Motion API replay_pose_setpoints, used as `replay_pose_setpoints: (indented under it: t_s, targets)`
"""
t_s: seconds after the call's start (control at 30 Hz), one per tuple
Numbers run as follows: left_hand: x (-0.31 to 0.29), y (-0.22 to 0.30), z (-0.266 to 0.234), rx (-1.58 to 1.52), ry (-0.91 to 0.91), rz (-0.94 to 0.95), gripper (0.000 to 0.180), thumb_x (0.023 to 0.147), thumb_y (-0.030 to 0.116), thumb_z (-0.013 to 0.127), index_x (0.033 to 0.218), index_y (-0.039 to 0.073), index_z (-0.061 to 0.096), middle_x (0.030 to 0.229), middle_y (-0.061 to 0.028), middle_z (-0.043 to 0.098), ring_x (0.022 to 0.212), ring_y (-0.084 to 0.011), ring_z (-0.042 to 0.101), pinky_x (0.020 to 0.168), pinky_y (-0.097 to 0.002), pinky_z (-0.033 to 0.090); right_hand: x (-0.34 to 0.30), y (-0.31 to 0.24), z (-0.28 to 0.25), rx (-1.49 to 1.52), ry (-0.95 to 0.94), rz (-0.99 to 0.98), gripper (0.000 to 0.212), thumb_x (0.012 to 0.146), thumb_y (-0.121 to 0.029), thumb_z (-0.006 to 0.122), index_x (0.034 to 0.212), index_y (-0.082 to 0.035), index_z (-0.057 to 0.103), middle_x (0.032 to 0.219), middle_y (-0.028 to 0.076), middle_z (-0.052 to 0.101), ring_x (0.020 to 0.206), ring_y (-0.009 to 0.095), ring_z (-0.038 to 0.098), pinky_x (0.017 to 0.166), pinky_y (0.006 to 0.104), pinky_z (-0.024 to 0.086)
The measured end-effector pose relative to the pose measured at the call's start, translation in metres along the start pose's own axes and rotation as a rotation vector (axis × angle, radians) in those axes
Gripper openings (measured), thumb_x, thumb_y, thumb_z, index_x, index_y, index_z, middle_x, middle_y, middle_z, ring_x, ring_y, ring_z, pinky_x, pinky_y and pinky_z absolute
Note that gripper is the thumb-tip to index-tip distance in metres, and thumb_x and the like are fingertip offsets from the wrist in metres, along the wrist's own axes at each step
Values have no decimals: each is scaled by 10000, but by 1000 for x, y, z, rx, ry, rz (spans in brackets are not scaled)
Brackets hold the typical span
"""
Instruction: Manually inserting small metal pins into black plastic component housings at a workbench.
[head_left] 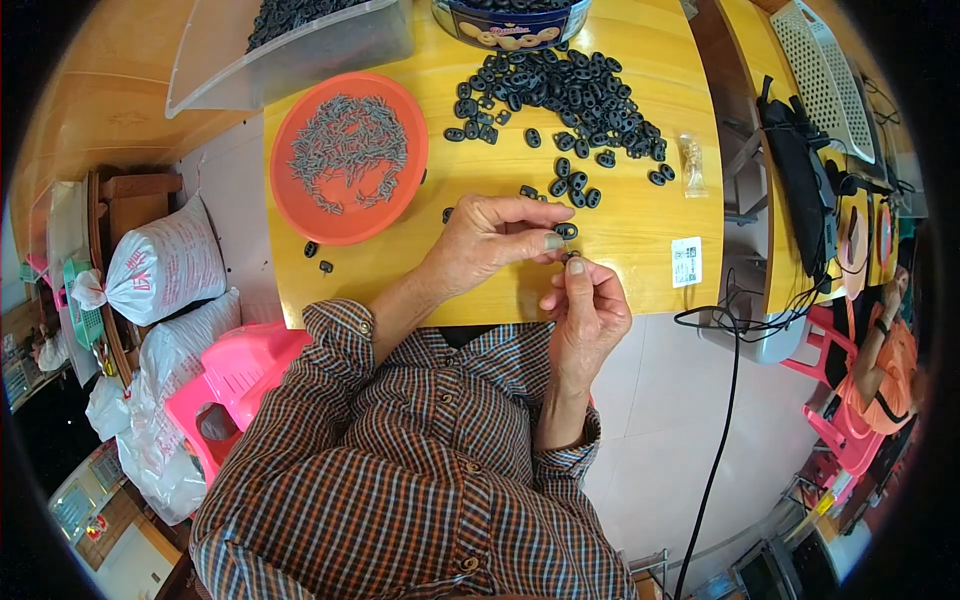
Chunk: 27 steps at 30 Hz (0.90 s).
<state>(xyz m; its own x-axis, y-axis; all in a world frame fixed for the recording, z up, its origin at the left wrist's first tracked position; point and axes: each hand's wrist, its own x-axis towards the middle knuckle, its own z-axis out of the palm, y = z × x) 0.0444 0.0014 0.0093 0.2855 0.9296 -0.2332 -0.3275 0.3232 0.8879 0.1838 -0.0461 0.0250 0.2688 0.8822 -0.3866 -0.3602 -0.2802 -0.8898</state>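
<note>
Between the thumb and forefinger of my left hand (487, 240) is a black oval cord lock part (566, 231) with two holes. Just below it, my right hand (590, 312) pinches a small dark piece (571, 257), mostly hidden by the fingertips. The two hands are close together over the near edge of the yellow table (660, 255). Beyond them lies a spread of similar black cord lock parts (600, 105). An orange-red plate (288, 205) to the left holds many small grey metal springs (350, 150).
A clear plastic bin (340, 55) and a round blue tin (515, 30), both with black parts, stand at the back. A small clear packet (692, 165) and white label (686, 262) lie at right. A black cable (735, 400) hangs beside the table; a pink stool (235, 380) stands left.
</note>
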Motion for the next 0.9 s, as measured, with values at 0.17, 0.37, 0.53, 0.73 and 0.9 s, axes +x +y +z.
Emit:
replay_pose_setpoints:
  t_s: [0.17,0.37,0.53,0.73,0.9]
  targets:
    - [-1,-2,1,9,12,-13,288,837,-12,618,1124,2,621,923,-74,676,823,-126,645,767,-244,526,0,0,1,10,12,6,135,885,-128,616,850,-1,584,711,60,622,511,70,538,451,170,403]
    - [-1,-3,1,40,13,-21,279,836,-25,615,1114,1,626,949,-75,672,846,-134,645,780,-248,527,0,0,2,-12,38,13,125,876,-109,618,839,5,585,716,83,611,490,92,504,459,192,425]
    - [0,-9,-2,91,11,-7,271,828,-22,628,1098,6,634,959,-70,674,846,-125,645,781,-247,527,0,0,2,-15,34,-3,113,877,-97,614,835,3,582,720,82,611,498,92,504,463,190,426]
    - [-1,-5,2,71,40,-20,241,813,6,651,1054,3,658,900,-51,678,816,-82,625,736,-214,507,1,1,2,4,27,-5,107,881,-87,606,837,7,578,723,82,609,498,92,501,462,191,426]
    - [-1,-5,2,130,23,-29,238,815,-2,650,1053,8,657,925,-51,679,829,-89,629,754,-221,512,1,0,1,5,31,0,110,882,-88,605,834,6,577,715,79,604,492,91,497,458,189,419]
